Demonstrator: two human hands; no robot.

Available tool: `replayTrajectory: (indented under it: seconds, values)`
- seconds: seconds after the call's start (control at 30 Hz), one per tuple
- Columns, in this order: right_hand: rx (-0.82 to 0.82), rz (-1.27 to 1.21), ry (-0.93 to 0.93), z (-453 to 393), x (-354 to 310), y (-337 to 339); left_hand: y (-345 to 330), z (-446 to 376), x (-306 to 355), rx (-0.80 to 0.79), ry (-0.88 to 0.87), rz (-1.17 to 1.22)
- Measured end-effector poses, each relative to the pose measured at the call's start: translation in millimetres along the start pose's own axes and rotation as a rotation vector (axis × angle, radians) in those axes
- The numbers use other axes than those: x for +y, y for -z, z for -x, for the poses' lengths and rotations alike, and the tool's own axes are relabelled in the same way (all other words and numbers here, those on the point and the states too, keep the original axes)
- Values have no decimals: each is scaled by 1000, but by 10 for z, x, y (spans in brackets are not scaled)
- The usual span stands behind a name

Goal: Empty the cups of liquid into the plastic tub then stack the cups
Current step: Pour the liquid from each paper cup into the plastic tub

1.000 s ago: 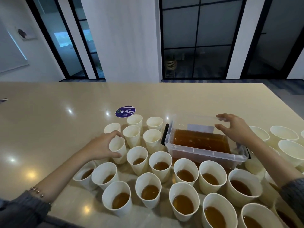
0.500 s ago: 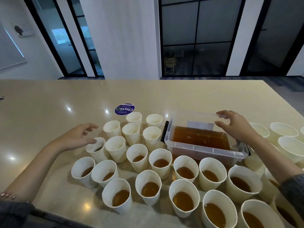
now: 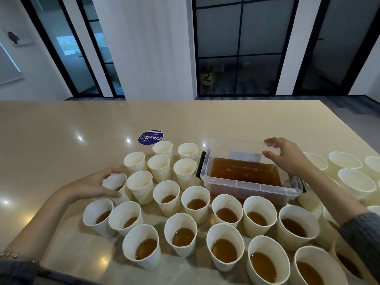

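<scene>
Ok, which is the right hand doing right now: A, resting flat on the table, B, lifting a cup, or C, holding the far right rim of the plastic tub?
C: the right hand is at the plastic tub's far right rim, holding no cup.

I was working in what looked like an office break area: a long beige counter (image 3: pixel 61 140) with a round purple sticker (image 3: pixel 151 137), black-framed glass partitions (image 3: pixel 238 46) across the upper frame, and grey carpet (image 3: pixel 349 105) beyond.
</scene>
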State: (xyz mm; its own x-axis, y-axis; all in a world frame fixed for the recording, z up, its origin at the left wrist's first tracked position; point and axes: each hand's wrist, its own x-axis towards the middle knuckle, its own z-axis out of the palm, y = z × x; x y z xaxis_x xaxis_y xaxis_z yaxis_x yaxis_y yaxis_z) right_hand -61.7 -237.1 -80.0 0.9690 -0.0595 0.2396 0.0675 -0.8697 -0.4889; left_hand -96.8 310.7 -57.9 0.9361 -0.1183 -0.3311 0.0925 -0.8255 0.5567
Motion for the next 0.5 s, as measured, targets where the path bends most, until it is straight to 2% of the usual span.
replayTrajectory:
  seconds: [0.2, 0.5]
  values:
    - [2, -6, -9, -3, 0, -10, -45, -31, -106, 121, -28, -66]
    - [11, -9, -16, -15, 13, -32, 205, 180, 26, 368, -109, 182]
